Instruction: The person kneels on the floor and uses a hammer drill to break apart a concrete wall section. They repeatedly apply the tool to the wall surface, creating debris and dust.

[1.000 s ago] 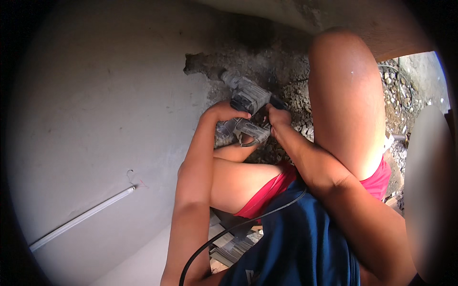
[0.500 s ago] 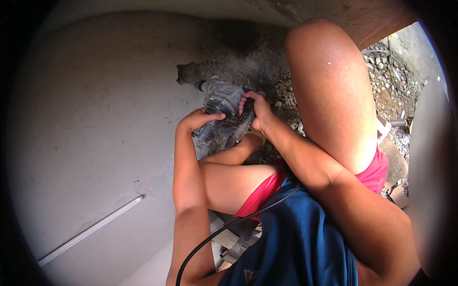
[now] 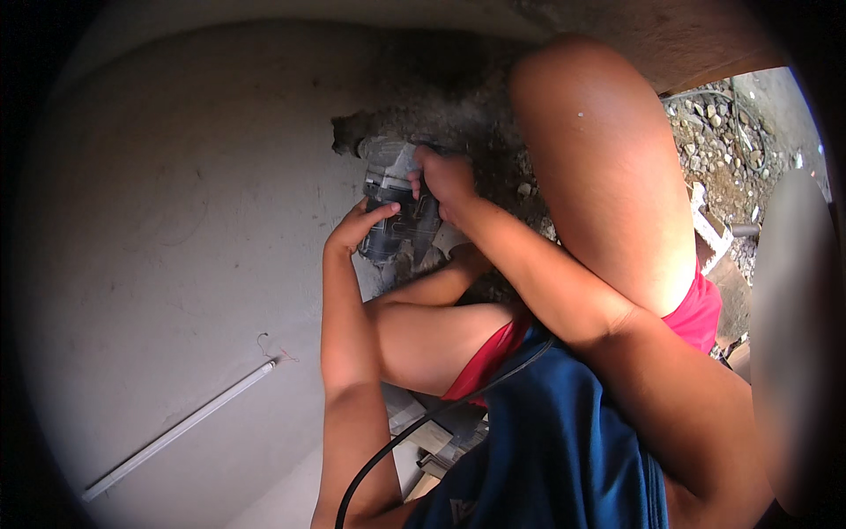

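Observation:
A dust-covered grey and black rotary hammer is held in both my hands beside the pale wall. My left hand is closed round the tool's near end on its left side, its thumb across the body. On the right, my right hand wraps round the handle. The tool's far end meets the ragged broken edge of the wall; its tip is hidden in shadow and dust.
A thin white tube runs along the wall at lower left, with loose wires at its end. A black cable crosses by my blue shirt. Gravel and scrap pieces lie right of my raised knee.
The rotary hammer has swung to stand more lengthwise, its far end moving up and left. My right hand has shifted left and up with the handle; my left hand still holds the body.

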### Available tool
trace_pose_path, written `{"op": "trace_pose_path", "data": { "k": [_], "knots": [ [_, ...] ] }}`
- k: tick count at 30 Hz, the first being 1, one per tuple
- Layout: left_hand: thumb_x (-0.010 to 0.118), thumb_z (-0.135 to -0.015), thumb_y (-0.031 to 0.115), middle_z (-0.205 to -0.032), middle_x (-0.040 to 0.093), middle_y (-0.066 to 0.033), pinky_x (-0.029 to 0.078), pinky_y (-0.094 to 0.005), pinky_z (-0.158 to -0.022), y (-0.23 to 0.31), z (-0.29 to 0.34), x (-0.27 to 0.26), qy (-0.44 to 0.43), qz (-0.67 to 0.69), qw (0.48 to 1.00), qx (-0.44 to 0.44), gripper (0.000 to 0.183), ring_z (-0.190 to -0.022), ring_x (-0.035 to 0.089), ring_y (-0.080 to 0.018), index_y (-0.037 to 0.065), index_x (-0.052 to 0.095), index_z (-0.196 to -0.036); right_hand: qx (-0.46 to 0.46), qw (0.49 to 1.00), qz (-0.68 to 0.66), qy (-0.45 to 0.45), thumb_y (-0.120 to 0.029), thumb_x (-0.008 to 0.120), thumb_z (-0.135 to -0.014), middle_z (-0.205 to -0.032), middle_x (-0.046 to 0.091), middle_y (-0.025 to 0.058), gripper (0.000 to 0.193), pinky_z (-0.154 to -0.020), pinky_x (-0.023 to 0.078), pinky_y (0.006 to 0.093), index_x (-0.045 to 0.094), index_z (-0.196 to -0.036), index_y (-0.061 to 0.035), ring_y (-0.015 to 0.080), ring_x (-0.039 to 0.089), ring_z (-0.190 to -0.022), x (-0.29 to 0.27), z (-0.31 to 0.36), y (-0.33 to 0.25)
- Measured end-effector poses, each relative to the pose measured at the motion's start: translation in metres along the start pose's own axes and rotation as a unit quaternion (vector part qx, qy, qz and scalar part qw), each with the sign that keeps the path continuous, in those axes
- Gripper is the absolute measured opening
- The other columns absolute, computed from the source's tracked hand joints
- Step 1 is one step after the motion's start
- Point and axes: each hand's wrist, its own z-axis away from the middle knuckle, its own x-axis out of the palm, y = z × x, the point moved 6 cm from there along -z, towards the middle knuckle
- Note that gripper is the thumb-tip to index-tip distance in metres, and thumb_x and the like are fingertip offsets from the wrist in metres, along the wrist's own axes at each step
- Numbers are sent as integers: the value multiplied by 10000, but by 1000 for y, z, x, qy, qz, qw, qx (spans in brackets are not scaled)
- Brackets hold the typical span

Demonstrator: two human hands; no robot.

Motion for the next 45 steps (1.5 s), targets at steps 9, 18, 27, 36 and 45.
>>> {"op": "trace_pose_path", "data": {
  "k": [9,18,27,36,45],
  "knots": [
    [832,-835,396,-1268,654,-113,476,-344,-1002,-21,-19,-25,9,42,999,19,721,-1152,612,-219,22,556,-1388,-20,996,85,-3,-259,664,-897,-667,673,144,367,-537,525,372,659,-725,65,219,634,-523,33,-6,-7],
    [805,-860,399,-1261,653,-110,491,-370,-997,-27,-28,-23,12,62,998,12,683,-1149,614,-226,19,559,-1372,-10,986,163,-38,-253,664,-896,-763,695,138,311,-545,502,362,693,-814,45,196,625,-561,45,-31,12],
    [894,-751,403,-1219,711,-127,512,-361,-959,7,-13,9,39,-50,998,-22,727,-1099,660,-228,2,649,-1305,35,999,-1,5,-201,655,-893,-732,620,78,185,-529,498,332,654,-877,-16,184,572,-571,-18,-38,13],
    [914,-717,429,-1199,726,-133,507,-345,-964,50,37,21,7,-65,997,43,722,-1100,667,-226,-12,691,-1244,21,997,-69,6,-180,604,-900,-707,584,54,143,-495,489,301,582,-825,-59,161,544,-544,-22,18,-12],
    [909,-726,413,-1184,730,-141,497,-347,-988,72,67,30,-25,-92,994,55,731,-1107,669,-234,-29,670,-1257,57,993,-107,3,-193,581,-927,-726,581,72,151,-497,511,330,582,-898,-45,180,553,-544,-29,39,-7]
  ]
}}
